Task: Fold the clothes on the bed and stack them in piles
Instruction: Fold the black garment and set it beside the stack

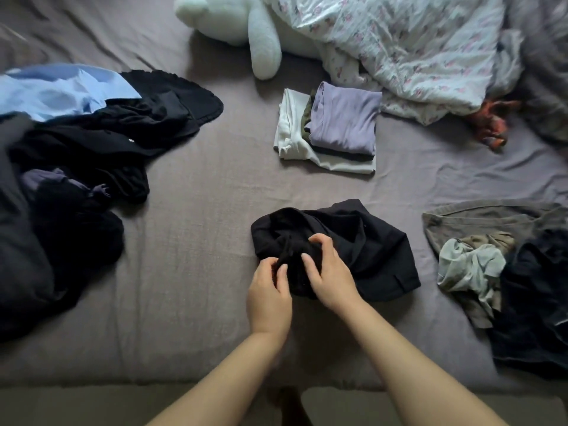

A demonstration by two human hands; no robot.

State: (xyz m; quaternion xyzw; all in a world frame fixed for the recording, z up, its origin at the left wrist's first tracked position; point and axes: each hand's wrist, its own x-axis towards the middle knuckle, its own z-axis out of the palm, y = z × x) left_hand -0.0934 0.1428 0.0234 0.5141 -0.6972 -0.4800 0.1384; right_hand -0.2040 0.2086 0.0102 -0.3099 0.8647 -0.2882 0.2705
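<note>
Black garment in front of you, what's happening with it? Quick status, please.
Left hand and right hand both pinching the black garment, still bunched. One folded pile beyond it. Nothing in the way.

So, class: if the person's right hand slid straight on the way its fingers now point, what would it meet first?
The right hand already grips the black garment, fingers pointing up and slightly left. Past that cloth lies bare grey sheet, then probably the folded pile, though depth is hard to judge.
</note>
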